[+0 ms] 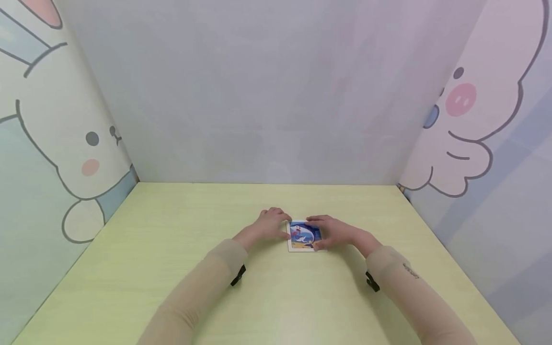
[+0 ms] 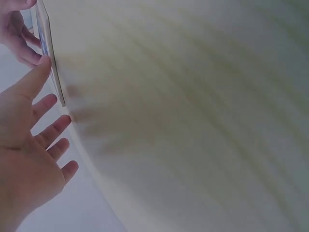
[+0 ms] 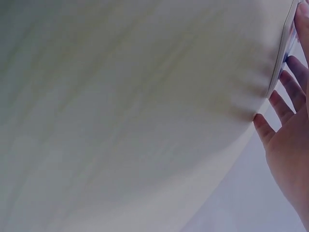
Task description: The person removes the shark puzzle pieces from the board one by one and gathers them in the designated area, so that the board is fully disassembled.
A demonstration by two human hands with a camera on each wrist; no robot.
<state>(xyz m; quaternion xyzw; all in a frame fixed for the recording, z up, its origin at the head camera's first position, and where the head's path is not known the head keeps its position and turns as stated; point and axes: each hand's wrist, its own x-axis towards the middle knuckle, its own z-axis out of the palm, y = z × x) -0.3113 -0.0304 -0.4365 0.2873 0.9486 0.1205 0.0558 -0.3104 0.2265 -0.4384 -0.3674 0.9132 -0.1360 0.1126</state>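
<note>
The picture board (image 1: 302, 235) lies flat on the yellowish worktop (image 1: 276, 297), between the left grip (image 1: 270, 225) and the right grip (image 1: 338, 232). Its white border frames a mostly blue picture with a large white shape, red bits and a yellow patch along the side nearest the person. The left grip is apart, its fingers spread and loosely extended; the thumb touches the board's left side, and the forefinger lies beside the far left corner. The right grip is also apart, thumb and fingers spread around the board's right part, the forefinger at the far edge and the thumb over the near right portion, covering some of the picture.

Behind each grip, towards the person, comes a beige sleeve, the left sleeve (image 1: 202, 282) and the right sleeve (image 1: 414, 292), the latter with small dark lettering. Well beyond both grips stands a pale grey back wall (image 1: 267, 91). Far to the left grip's side is a rabbit drawing (image 1: 56, 134); far to the right grip's side, a pink-cheeked cartoon figure (image 1: 483, 96).
</note>
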